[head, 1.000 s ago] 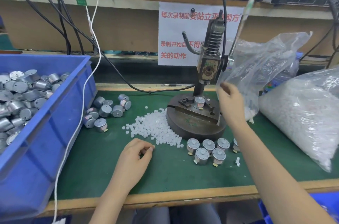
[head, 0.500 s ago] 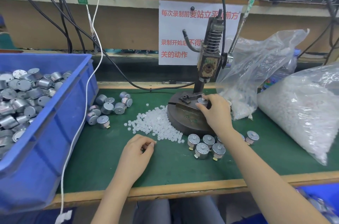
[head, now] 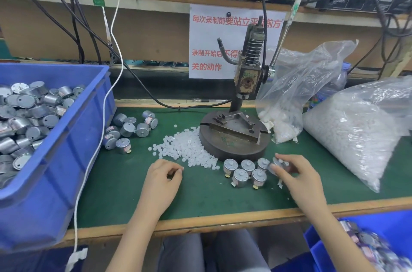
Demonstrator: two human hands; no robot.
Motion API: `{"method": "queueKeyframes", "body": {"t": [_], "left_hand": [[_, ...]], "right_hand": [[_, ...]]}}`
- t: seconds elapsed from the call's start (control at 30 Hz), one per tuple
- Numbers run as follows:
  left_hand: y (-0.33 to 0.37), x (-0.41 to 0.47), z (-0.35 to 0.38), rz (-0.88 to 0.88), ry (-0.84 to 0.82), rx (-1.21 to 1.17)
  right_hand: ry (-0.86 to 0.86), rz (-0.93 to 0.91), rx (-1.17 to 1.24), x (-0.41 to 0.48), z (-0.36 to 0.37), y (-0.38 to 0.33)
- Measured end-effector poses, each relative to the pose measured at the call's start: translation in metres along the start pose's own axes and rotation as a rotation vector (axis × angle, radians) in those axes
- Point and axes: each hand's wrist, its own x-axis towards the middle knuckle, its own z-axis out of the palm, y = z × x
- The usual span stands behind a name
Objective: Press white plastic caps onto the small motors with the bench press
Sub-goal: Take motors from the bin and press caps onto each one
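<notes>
From my seat, the bench press [head: 234, 138] stands mid-table [head: 200, 202], the pile of caps [head: 185, 149] touching its base on the left. Farther left lie loose motors [head: 129, 131], then the crate [head: 66, 149] full of motors. A cluster of motors [head: 245, 171] sits before the press; a small bag [head: 289, 93] and a large bag [head: 356, 133] lie right.

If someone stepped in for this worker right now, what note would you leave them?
Left hand: curled beside the cap pile; whether it holds a cap is unclear.
Right hand: grips a motor beside five apparently capped motors in front of the bench press.
Press fixture is empty.
Left to do: loose motors and the blue bin of motors.
</notes>
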Motion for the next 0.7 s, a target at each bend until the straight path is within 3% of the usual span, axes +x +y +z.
{"method": "queueKeyframes", "body": {"t": [0.27,0.53,0.7], "left_hand": [[0.000,0.001,-0.001,-0.065,0.153,0.085],[-0.001,-0.002,-0.003,-0.045,0.078,-0.076],[-0.003,-0.001,-0.002,-0.041,0.055,-0.080]], "right_hand": [[0.053,-0.058,-0.057,-0.016,-0.005,0.007],[0.034,-0.010,-0.097,-0.014,0.005,0.008],[-0.041,-0.095,-0.234,-0.018,0.000,0.008]]}}
